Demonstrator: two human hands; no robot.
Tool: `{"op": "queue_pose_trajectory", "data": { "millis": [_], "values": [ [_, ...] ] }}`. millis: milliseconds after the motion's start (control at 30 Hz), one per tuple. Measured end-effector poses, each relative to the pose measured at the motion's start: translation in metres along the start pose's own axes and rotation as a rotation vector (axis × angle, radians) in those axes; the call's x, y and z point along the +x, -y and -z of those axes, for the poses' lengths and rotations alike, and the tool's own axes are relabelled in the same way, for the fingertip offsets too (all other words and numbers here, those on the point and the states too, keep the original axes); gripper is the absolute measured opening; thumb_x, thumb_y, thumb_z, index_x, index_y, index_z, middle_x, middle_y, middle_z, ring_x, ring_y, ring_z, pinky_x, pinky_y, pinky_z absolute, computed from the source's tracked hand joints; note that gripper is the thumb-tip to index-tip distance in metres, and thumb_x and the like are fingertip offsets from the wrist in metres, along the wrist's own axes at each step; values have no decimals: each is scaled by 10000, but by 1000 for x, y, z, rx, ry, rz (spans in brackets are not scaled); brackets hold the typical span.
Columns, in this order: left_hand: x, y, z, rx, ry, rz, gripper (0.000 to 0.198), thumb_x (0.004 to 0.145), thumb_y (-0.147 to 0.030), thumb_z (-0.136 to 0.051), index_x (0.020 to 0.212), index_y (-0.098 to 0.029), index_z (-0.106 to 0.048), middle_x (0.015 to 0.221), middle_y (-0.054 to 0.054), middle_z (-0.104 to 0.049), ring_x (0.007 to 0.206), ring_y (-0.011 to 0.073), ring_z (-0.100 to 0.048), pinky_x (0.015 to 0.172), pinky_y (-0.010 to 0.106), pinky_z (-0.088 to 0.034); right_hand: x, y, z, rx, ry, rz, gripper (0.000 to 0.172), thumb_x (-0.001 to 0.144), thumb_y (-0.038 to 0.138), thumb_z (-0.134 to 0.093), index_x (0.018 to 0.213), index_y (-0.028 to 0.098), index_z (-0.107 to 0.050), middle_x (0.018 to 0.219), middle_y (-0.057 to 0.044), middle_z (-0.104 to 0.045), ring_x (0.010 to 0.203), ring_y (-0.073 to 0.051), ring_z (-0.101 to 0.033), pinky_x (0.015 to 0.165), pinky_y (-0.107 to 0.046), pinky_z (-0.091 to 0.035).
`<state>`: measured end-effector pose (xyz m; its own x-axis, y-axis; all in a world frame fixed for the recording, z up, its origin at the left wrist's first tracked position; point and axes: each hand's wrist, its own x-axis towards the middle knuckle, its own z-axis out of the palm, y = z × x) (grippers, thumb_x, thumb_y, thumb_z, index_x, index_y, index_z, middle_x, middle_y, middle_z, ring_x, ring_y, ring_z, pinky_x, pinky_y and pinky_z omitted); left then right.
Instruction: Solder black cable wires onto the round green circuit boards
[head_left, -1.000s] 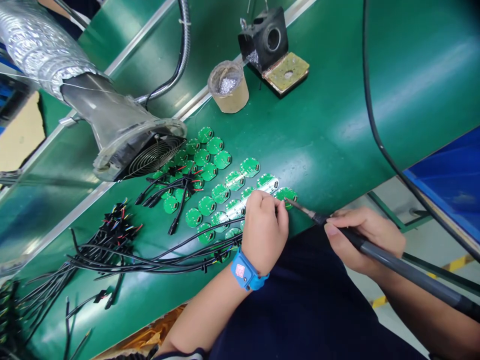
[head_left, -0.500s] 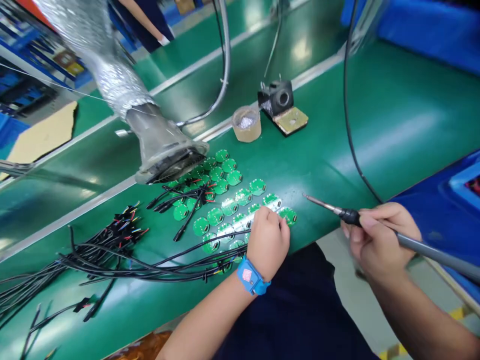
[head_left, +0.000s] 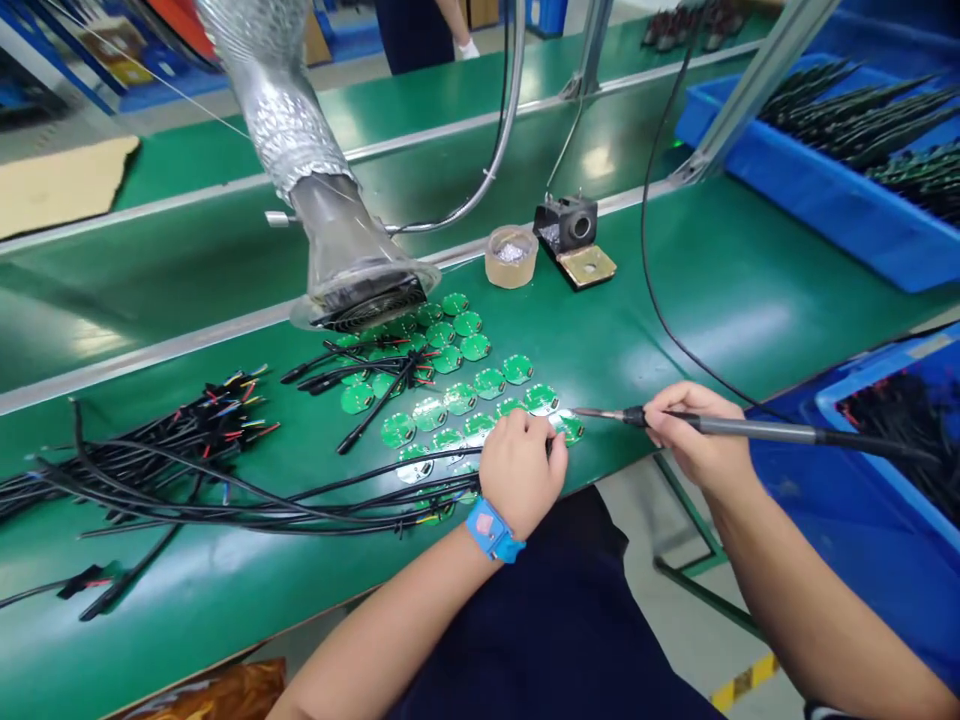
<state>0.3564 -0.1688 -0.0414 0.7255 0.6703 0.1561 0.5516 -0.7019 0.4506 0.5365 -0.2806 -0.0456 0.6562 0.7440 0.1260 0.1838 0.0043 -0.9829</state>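
Observation:
My right hand (head_left: 701, 435) grips a soldering iron (head_left: 757, 430), whose tip is at the edge of the nearest round green circuit board (head_left: 568, 428). Whether the tip touches it, I cannot tell. Over the rows of boards (head_left: 460, 399) my left hand (head_left: 521, 465) is closed around a black cable (head_left: 390, 468) that enters from the left. Its fingertips are beside that same board, and the cable's end is hidden under them. A blue wrist strap (head_left: 491, 530) circles my left wrist. More black cables with coloured wire ends (head_left: 225, 410) lie to the left.
A fume extractor hood (head_left: 367, 290) hangs over the far boards. Behind them stand a round tub (head_left: 511, 258) and a soldering iron stand (head_left: 574, 240). Blue bins (head_left: 832, 215) holding dark parts are at the right. Another person's hand (head_left: 469, 50) shows across the bench.
My right hand has brought the soldering iron leftward, its tip now at the nearest board. The left hand still holds the cable among the boards. The camera view has shifted.

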Motion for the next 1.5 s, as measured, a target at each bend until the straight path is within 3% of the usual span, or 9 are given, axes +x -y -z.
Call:
{"op": "queue_pose_trajectory", "data": {
  "millis": [167,533,767,967,1100,1233,1333,1433,1500],
  "values": [
    [2,-2,-3,56,-15,9,118,840,-260,-518,760,-185,-561,790,54,-517,782,209,-512,694,328,-403,-15,-16,3,-58,37,-69,143,739,272,-672,731,161,-582,531,45,-525,434,-74,-431,405,-203,-324],
    [4,-3,-5,45,-17,22,108,806,-233,-537,706,-192,-534,765,44,-515,759,202,-497,703,329,-393,-17,-12,0,9,68,-83,118,719,222,-676,699,161,-577,521,31,-534,431,-76,-442,411,-208,-326],
    [5,-3,-6,44,-6,26,100,791,-216,-543,694,-194,-527,752,37,-513,749,198,-497,692,328,-396,-14,-5,4,245,-44,-11,79,758,226,-578,703,216,-522,393,75,-371,319,-73,-324,370,-243,-310],
    [6,-2,-6,52,-10,28,104,795,-221,-542,697,-187,-538,749,44,-513,759,206,-510,686,334,-415,12,20,-4,291,-101,107,63,736,206,-514,679,219,-489,366,83,-341,304,-76,-291,357,-239,-305],
    [2,-7,-4,73,24,-5,103,828,-236,-533,757,-170,-569,807,63,-539,796,218,-530,722,354,-446,61,33,-34,249,-137,236,123,782,273,-470,701,236,-385,380,100,-326,305,-86,-282,354,-241,-332],
    [-15,3,22,42,3,-76,315,860,-364,-535,1072,-131,-555,1028,121,-562,980,259,-528,846,409,-456,122,33,-78,70,-144,331,161,840,367,-507,829,231,-421,545,76,-475,409,-81,-453,424,-215,-409],
    [-37,42,64,49,-14,-41,392,875,-391,-513,1185,-151,-498,1136,136,-545,1072,263,-510,930,436,-425,151,27,-95,-143,-11,376,260,749,390,-654,863,188,-536,693,31,-590,573,-82,-571,549,-197,-461],
    [-62,96,109,118,133,40,356,885,-408,-488,1163,-187,-522,1083,110,-575,1039,246,-537,931,429,-425,147,22,-87,-314,149,402,300,702,361,-713,921,180,-619,795,-5,-658,690,-114,-624,644,-205,-480],
    [-76,126,130,110,277,31,476,792,-466,-608,1182,-208,-516,1110,101,-570,1038,248,-543,928,409,-428,128,18,-73,-386,180,421,330,754,340,-674,1047,198,-620,962,-49,-670,793,-140,-640,675,-215,-484]
  ]
}}
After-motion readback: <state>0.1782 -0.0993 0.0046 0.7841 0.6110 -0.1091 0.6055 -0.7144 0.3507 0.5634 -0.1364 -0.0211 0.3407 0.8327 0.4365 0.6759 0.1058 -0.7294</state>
